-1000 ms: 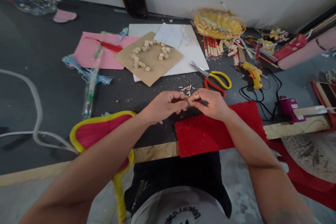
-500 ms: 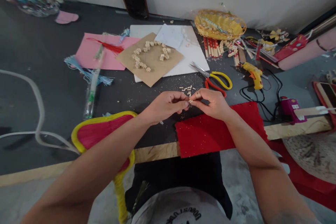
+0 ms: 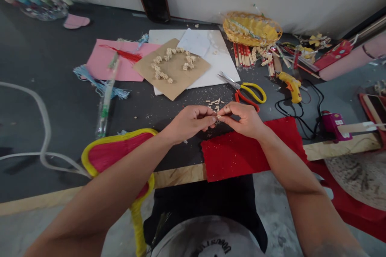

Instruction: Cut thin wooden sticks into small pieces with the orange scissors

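Observation:
My left hand (image 3: 196,120) and my right hand (image 3: 241,118) meet fingertip to fingertip over the dark table. Between the pinched thumbs and forefingers is a small pale wooden piece (image 3: 218,117), mostly covered by the fingers. Just beyond them lie several loose short wooden pieces (image 3: 216,103) among fine crumbs. Farther back, small clusters of wooden pieces (image 3: 163,74) form a curve on a brown paper square (image 3: 175,84). Scissors (image 3: 241,87) with one yellow and one red handle rest open beyond my right hand. A red felt cloth (image 3: 232,158) lies under my right forearm.
A yellow glue gun (image 3: 291,86) with a black cord lies on the right. Behind it stand a yellow basket (image 3: 256,40) and bundled red-tipped sticks (image 3: 243,55). Pink paper (image 3: 126,73) and blue tassels (image 3: 99,83) lie left. A pink, yellow-edged fan-shaped object (image 3: 111,150) is near my left forearm.
Both hands stay together in almost the same spot, with only slight finger movement around the small piece. The objects on the table have not moved.

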`<action>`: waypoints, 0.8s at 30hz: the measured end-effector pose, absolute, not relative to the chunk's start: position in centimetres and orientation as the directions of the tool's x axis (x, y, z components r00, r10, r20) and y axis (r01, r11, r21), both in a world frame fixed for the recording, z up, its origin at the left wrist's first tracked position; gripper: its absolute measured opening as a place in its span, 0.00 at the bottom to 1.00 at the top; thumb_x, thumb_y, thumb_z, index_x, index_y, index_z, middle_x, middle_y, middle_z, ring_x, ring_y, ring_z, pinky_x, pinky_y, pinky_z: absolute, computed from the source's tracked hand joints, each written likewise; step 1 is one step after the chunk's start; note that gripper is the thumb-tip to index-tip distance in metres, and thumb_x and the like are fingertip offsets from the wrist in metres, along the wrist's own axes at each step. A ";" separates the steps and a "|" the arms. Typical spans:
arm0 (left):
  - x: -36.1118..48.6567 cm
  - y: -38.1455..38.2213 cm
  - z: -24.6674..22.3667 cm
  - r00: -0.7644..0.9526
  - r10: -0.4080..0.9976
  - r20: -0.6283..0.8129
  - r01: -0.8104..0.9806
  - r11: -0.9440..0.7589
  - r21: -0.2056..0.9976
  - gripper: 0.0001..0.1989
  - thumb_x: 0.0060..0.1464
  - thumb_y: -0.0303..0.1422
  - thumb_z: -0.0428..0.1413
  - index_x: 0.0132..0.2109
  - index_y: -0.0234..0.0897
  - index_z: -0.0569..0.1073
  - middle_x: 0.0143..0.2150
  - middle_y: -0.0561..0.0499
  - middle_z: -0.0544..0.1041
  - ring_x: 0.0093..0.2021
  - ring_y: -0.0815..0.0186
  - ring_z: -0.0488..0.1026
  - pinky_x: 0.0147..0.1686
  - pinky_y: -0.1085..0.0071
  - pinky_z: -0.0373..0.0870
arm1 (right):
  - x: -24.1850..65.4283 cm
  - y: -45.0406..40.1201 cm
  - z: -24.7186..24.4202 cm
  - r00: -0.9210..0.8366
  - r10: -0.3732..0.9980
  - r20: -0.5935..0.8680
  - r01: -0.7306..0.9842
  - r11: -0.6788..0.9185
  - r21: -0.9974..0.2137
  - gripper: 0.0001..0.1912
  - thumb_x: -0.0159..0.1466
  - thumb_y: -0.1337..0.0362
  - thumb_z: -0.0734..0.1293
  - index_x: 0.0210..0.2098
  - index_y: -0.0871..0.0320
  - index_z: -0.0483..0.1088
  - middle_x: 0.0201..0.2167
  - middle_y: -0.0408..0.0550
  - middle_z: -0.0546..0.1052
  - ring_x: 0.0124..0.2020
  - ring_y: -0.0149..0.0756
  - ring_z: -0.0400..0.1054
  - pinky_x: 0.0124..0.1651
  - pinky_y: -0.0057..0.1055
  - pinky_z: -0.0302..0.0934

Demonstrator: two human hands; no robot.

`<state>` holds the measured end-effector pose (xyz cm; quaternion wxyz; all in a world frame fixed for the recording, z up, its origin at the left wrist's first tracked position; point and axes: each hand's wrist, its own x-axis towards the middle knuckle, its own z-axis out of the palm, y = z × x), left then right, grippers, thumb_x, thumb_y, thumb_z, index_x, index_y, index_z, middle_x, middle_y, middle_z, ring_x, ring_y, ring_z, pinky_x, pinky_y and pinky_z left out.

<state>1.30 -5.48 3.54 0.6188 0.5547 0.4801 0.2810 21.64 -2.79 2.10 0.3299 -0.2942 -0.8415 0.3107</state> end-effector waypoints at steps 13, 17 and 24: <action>1.5 -5.6 3.3 0.357 0.901 -0.245 0.267 0.153 0.951 0.10 0.53 0.37 0.55 0.32 0.35 0.76 0.26 0.52 0.76 0.24 0.73 0.67 0.25 0.78 0.63 | 21.6 -2.7 2.1 -0.599 0.690 0.406 0.310 0.667 -0.677 0.05 0.64 0.62 0.66 0.35 0.55 0.72 0.32 0.45 0.78 0.34 0.32 0.73 0.39 0.31 0.68; 1.4 -5.5 3.3 0.301 0.924 -0.234 0.280 0.149 0.948 0.10 0.53 0.37 0.55 0.32 0.34 0.76 0.26 0.52 0.76 0.23 0.74 0.66 0.24 0.78 0.62 | 21.8 -2.1 1.8 -0.522 0.698 0.490 0.387 0.706 -0.593 0.03 0.64 0.65 0.65 0.34 0.56 0.71 0.31 0.46 0.78 0.34 0.34 0.72 0.40 0.33 0.68; 1.1 -5.4 3.4 0.198 0.962 -0.186 0.224 0.141 0.964 0.12 0.55 0.40 0.57 0.33 0.34 0.75 0.28 0.51 0.77 0.23 0.75 0.64 0.25 0.78 0.61 | 22.5 -0.8 0.9 -0.538 0.697 0.474 0.524 0.717 -0.460 0.08 0.65 0.68 0.63 0.42 0.58 0.72 0.39 0.51 0.78 0.43 0.40 0.71 0.47 0.40 0.67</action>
